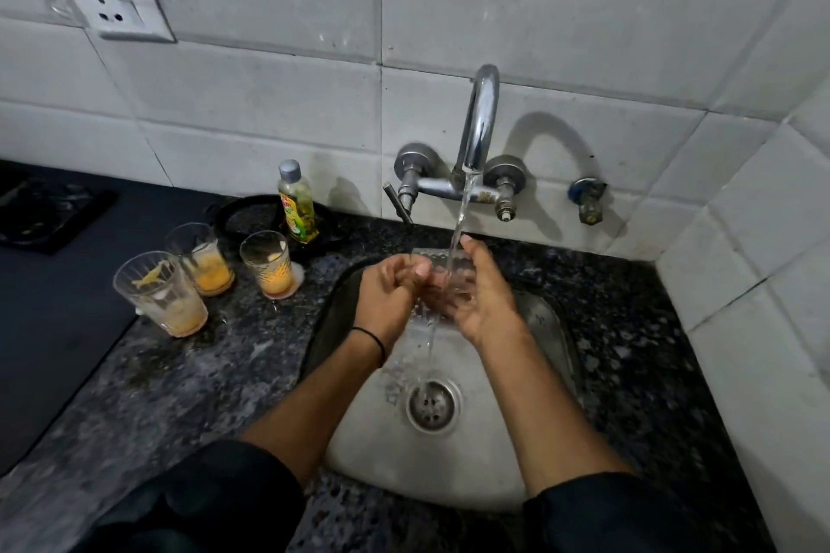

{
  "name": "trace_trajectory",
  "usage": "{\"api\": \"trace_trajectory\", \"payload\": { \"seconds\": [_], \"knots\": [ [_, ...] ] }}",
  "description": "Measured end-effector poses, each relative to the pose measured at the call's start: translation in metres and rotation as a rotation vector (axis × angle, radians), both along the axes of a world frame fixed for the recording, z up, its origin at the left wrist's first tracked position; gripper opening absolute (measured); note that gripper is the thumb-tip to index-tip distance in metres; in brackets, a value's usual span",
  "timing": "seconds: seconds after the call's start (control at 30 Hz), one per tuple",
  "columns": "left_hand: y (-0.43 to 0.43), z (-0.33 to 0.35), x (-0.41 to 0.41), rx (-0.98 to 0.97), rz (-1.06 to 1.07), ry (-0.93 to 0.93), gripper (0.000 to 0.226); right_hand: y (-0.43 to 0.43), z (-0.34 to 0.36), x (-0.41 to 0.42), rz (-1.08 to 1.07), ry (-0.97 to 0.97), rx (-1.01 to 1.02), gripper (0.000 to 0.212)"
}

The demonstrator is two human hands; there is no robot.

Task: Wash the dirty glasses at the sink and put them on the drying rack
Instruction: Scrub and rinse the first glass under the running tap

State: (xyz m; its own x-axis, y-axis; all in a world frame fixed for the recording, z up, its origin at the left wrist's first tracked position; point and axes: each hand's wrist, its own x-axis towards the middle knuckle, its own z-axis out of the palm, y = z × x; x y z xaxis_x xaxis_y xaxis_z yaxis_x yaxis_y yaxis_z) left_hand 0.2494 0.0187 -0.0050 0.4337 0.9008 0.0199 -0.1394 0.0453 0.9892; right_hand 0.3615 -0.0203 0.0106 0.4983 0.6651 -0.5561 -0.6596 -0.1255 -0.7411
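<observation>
Two hands over the sink on my feed, so biggest stuff first. White tiled wall (269, 103) fills the back, with a socket (121, 9) up at top left. Below it runs the dark speckled bench (188, 373), and the steel sink (381, 462) is sunk into it right in front of me. The chrome tap (483, 112) comes off the wall and is running, its stream dropping straight between the hands and down to the drain (432, 406).

My left hand (386, 296) is curled up with the thumb on the clear glass (438, 265). My right hand (483, 296) is cupped round the other side of it, fingers pointing up. So both hold that one glass, above the basin and right under the water.

Left of the sink, three dirty glasses (202, 260) stand upright on the bench, close together, all with orange gunk at the bottom. A dish soap bottle (298, 204) stands just behind them by the wall. Thin black band (375, 339) on the left wrist.
</observation>
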Motion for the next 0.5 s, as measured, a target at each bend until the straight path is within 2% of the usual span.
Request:
{"api": "trace_trajectory", "payload": {
  "seconds": [0.07, 0.13, 0.23, 0.37, 0.43, 0.5],
  "knots": [
    [0.015, -0.005, -0.008, 0.239, -0.141, 0.079, 0.007, -0.007, 0.000, 0.001, 0.001, 0.073, -0.009, 0.029],
    [0.022, -0.007, -0.011, 0.266, -0.256, 0.095, 0.008, -0.014, -0.001, -0.002, -0.012, 0.050, -0.056, 0.022],
    [0.014, 0.000, -0.007, 0.007, -0.313, 0.061, 0.025, -0.016, -0.006, -0.010, -0.066, -0.223, -0.091, 0.020],
    [0.014, 0.013, 0.006, -0.565, -0.263, 0.043, 0.054, -0.019, -0.016, -0.013, 0.021, -0.701, 0.076, 0.017],
    [0.015, 0.014, 0.009, -0.701, -0.255, 0.050, 0.058, -0.021, -0.015, -0.014, 0.052, -0.742, 0.094, 0.019],
    [0.012, 0.011, 0.009, -0.578, -0.252, 0.077, 0.044, -0.020, -0.011, -0.010, 0.062, -0.595, 0.008, 0.020]
  ]
}}
